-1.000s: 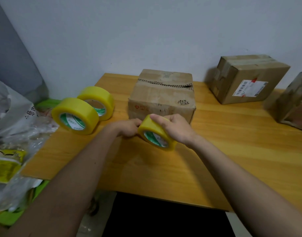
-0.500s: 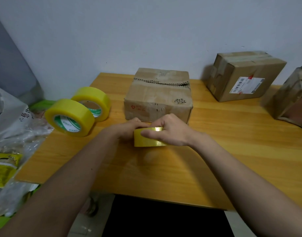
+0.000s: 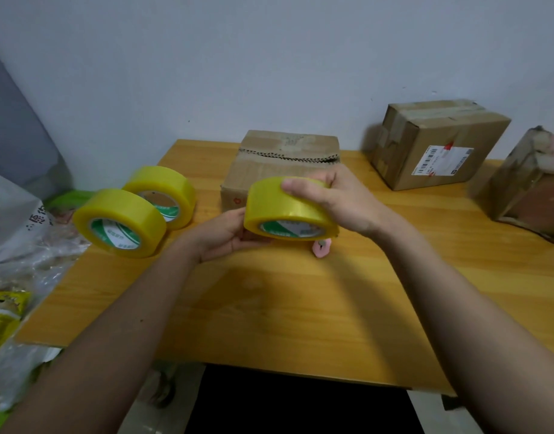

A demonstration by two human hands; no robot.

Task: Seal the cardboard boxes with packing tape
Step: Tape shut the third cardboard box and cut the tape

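A yellow tape roll (image 3: pixel 278 206) with a green and white core hangs above the wooden table (image 3: pixel 300 308), tilted so its core faces me. My right hand (image 3: pixel 338 198) grips it from above, fingers curled over the rim. My left hand (image 3: pixel 228 234) holds its lower left edge from below. Behind the roll sits a cardboard box (image 3: pixel 278 158) with a torn, jagged top seam. A second box (image 3: pixel 435 142) with a white shipping label stands at the back right, and a third, tape-wrapped box (image 3: pixel 532 186) sits at the far right.
Two more yellow tape rolls (image 3: pixel 120 222) (image 3: pixel 162 192) stand on the table's left. A small pink object (image 3: pixel 322 248) lies on the table under the held roll. Plastic bags (image 3: pixel 15 233) and a yellow packet (image 3: pixel 3 317) crowd the left, off the table. The wall runs close behind.
Both hands have lifted the tape roll off the table and turned it, core now facing me. The pink object under it has come into sight.
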